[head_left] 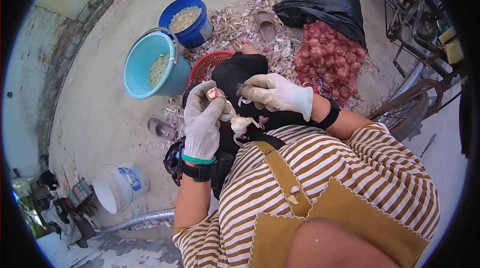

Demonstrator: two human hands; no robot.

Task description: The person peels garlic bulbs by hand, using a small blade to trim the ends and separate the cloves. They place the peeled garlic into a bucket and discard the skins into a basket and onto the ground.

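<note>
A seated person in white gloves works garlic over the lap beside a concrete wall. The left hand [202, 123] is closed, pinching a clove [216, 93] at its fingertips with a part-stripped bulb [240, 124] just under the palm. The right hand [275, 93] is closed around a small dark tool [239, 88], seemingly a blade, its tip turned toward the clove. Both hands sit close together above the dark-clad knees, a position that appears to let loose skin drop clear. A light bucket [145, 68] and a blue bucket [197, 30], each holding pale cloves, stand just beyond the knees beside a red basket [207, 63], likely set within easy reach. A red mesh sack [327, 58] of unpeeled garlic leans by a black bag [320, 3] on the right-hand side. Papery skins [240, 20] litter the ground around a bare foot [245, 46] and two sandals [265, 25]. A white bucket [117, 188] lies well apart.
</note>
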